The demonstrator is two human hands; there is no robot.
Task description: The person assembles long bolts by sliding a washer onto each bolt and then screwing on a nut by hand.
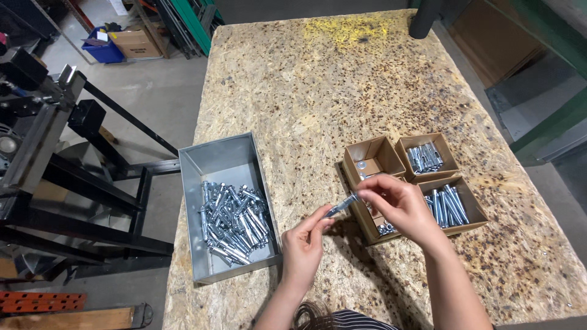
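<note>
**Here, a small bolt held over the table, with little to catch it**

Here the anchor bolt (340, 205) hangs in the air between both hands, above the bare chipboard table (318, 85) and just left of the cardboard boxes. The left hand (304, 244) pinches its lower end between thumb and fingertips, closed on it. The right hand (397, 201) has its fingertips curled round the upper end, also closed on it.

The grip looks light at both ends, so a slip seems the likeliest fault: the bolt would probably drop on the board and roll. The right wrist hovers over the near box of small parts (384, 227); a careless move could knock it or spill it. The grey metal tray (215, 162) of assembled bolts lies well apart to the left, out of harm.
</note>
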